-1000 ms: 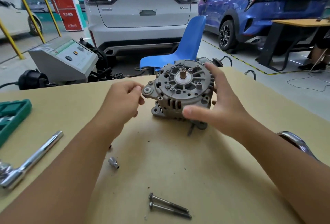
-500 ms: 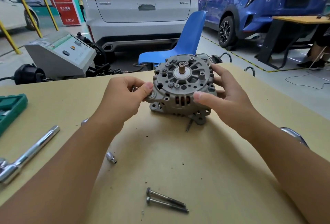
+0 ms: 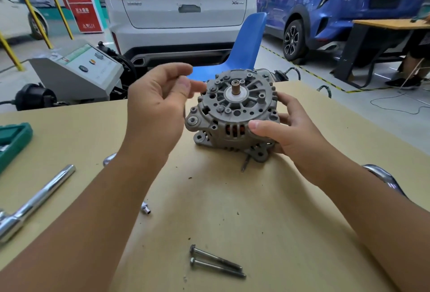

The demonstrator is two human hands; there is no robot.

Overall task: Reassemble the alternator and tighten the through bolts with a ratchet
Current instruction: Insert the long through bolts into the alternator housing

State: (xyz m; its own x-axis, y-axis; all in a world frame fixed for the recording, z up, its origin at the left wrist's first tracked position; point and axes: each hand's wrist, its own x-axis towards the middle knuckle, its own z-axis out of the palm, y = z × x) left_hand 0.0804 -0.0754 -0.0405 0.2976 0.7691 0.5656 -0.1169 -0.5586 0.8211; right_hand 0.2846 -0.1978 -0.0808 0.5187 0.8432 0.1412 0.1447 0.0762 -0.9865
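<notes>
Left hand: your left hand (image 3: 158,105) is raised off the counter, just left of the alternator, fingers loosely curled and relaxed; whether thumb and fingertip pinch anything small I cannot tell.
Right hand: your right hand (image 3: 288,126) grips the alternator's right side, thumb pressed on the front of the housing, fingers wrapped round the back.
Counter: the tan counter (image 3: 232,210) is speckled with dark grit.
Room: a workshop, with a white car (image 3: 179,8) and a blue car (image 3: 337,5) parked behind, a blue chair (image 3: 244,52) at the far edge, and a grey machine (image 3: 79,73) to the left.
Alternator: the alternator (image 3: 235,110) stands on the counter, shaft end up and tilted toward you, between both hands.
Through bolts: two through bolts (image 3: 216,261) lie side by side near you, well apart from both hands.
Ratchet: the ratchet (image 3: 35,203) lies at the left, beside your left forearm.
Socket: a small socket (image 3: 146,208) lies beside that forearm.
Tool case: a green tool case (image 3: 14,140) sits at the left edge.
</notes>
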